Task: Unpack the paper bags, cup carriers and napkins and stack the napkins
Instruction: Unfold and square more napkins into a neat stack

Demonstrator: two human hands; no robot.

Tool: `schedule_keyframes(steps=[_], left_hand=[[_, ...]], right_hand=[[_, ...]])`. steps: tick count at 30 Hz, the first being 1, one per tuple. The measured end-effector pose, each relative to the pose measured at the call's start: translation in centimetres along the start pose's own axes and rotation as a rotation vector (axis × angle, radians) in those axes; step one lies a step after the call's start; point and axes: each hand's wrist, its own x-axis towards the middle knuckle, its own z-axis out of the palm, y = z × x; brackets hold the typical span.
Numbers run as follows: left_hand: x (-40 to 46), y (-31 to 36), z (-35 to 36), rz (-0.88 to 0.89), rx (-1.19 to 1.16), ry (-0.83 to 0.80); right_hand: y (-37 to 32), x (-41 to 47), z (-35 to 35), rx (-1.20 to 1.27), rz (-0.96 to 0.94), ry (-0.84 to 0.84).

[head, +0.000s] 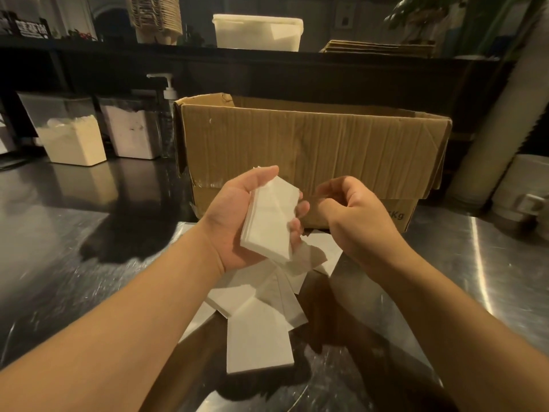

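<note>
My left hand (pixel 234 215) holds a thick stack of white napkins (pixel 271 218), thumb above and fingers curled round its right edge. Just to the right, my right hand (pixel 353 215) hovers with fingers curled and nothing visible in them. Below both hands several loose white napkins (pixel 258 328) lie scattered on the steel counter (pixel 475 278). Behind the hands stands an open brown cardboard box (pixel 312 147); its inside is hidden from this angle.
Two clear bins of powder (pixel 71 135) (pixel 130 129) and a pump bottle (pixel 167 93) stand at the back left. A white lidded tub (pixel 258 32) and flat cardboard (pixel 377 49) sit on the dark shelf behind. White containers (pixel 523 185) stand at the right.
</note>
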Motion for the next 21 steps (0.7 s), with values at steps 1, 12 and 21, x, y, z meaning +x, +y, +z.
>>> schedule_keyframes(steps=[1, 12, 21], left_hand=[[0.0, 0.1, -0.2, 0.008, -0.029, -0.005], [-0.2, 0.8, -0.8, 0.094, -0.118, -0.046], [-0.2, 1.1, -0.8, 0.109, -0.155, -0.066]], right_hand=[[0.0, 0.0, 0.0, -0.075, 0.016, -0.024], [-1.0, -1.5, 1.4, -0.473, 0.086, -0.598], [-1.0, -2.0, 1.7, -0.525, -0.058, -0.771]])
